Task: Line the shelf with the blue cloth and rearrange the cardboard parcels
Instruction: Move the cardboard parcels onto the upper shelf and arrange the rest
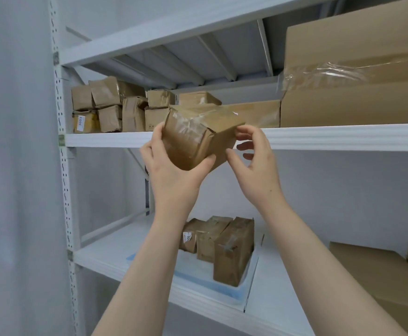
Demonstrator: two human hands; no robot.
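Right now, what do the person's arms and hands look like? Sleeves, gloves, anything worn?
Left hand and right hand are bare, with no gloves. No rings, watch or wristbands are visible. Left forearm and right forearm are uncovered down to the frame edge, so no sleeves are in view. No markings are visible.

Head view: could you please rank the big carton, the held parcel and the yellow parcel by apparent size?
1. big carton
2. held parcel, though nearness to the camera enlarges it, so its true rank is unsure
3. yellow parcel
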